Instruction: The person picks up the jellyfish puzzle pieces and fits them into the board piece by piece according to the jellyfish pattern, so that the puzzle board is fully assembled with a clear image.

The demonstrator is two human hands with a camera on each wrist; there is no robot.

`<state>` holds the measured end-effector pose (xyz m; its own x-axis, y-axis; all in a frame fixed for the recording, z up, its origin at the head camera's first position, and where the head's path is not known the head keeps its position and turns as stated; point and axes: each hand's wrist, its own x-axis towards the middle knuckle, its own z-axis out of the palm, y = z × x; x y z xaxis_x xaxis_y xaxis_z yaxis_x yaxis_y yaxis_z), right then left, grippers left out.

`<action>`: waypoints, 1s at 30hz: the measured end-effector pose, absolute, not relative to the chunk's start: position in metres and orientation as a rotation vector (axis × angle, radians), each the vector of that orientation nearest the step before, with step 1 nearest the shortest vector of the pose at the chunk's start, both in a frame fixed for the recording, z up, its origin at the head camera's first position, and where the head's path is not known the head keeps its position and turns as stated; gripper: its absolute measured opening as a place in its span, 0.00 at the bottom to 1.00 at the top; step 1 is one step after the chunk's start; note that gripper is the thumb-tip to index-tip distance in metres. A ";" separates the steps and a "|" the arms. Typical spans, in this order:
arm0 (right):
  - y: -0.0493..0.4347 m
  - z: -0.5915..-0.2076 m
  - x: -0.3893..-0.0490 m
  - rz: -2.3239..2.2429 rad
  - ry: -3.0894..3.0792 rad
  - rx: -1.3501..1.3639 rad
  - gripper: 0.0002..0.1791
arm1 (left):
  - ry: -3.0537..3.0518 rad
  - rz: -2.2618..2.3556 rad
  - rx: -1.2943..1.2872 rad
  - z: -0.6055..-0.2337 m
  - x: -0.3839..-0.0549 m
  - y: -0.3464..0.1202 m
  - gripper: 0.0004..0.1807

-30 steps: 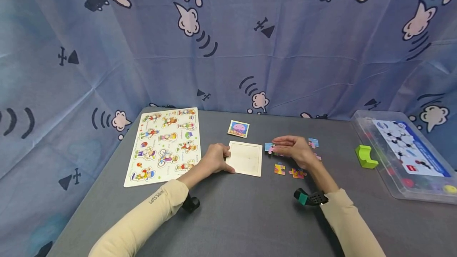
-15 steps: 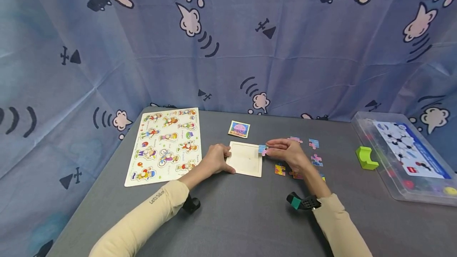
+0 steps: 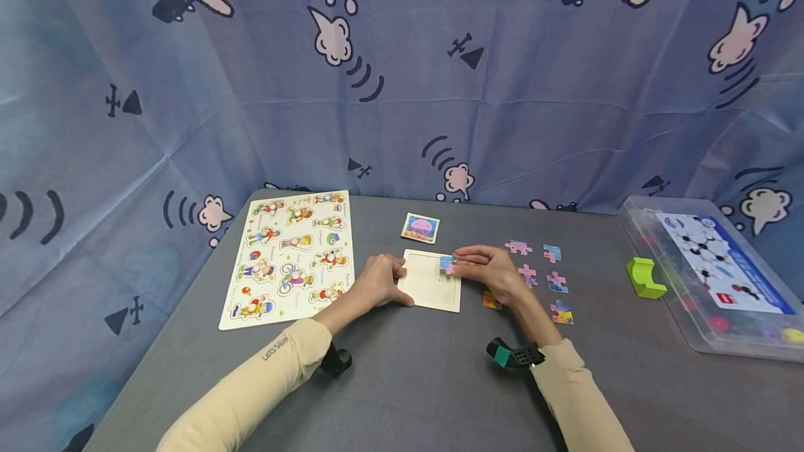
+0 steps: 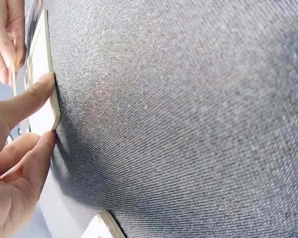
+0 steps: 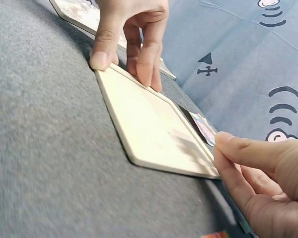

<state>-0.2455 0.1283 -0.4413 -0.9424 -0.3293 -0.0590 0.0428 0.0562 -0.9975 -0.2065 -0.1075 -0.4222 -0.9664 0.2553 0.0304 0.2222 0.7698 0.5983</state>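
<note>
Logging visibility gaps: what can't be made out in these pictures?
Pinched puzzle piece: right part hidden by fingers of the right hand, head view.
Picture board: lettering mostly too small, head view.
Orange fragment: cut off by bottom edge, right wrist view.
Left hand: cut off by left edge, left wrist view.

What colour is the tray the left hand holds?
Pale cream; the tray shows best in the right wrist view.

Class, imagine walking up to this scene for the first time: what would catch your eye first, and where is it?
Probably the plane-patterned blue curtain, filling the background. Next, near the middle, the left hand has its grip on the left side of a pale square tray, while the right hand holds a puzzle piece over the tray's far right part. At the right, a bright green block sits beside a clear plastic box.
</note>
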 end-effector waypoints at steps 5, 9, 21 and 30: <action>0.120 -0.444 -0.247 -2.023 2.045 -0.314 0.25 | 2.904 0.962 0.422 -0.424 -0.208 -0.108 0.29; 0.113 -0.443 -0.247 -2.058 2.039 -0.323 0.24 | 2.899 0.954 0.414 -0.423 -0.208 -0.108 0.22; 0.090 -0.446 -0.247 -2.110 2.067 -0.312 0.21 | 2.859 0.969 0.345 -0.422 -0.209 -0.109 0.31; 0.072 -0.448 -0.245 -1.985 2.295 -0.317 0.18 | 2.867 0.938 0.328 -0.420 -0.208 -0.107 0.31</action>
<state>-0.2445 0.0716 -0.4483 -0.9743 -0.2150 0.0669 -0.0971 0.1332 -0.9863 -0.2084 -0.1073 -0.4200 -0.9709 0.2369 -0.0346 0.1707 0.7863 0.5938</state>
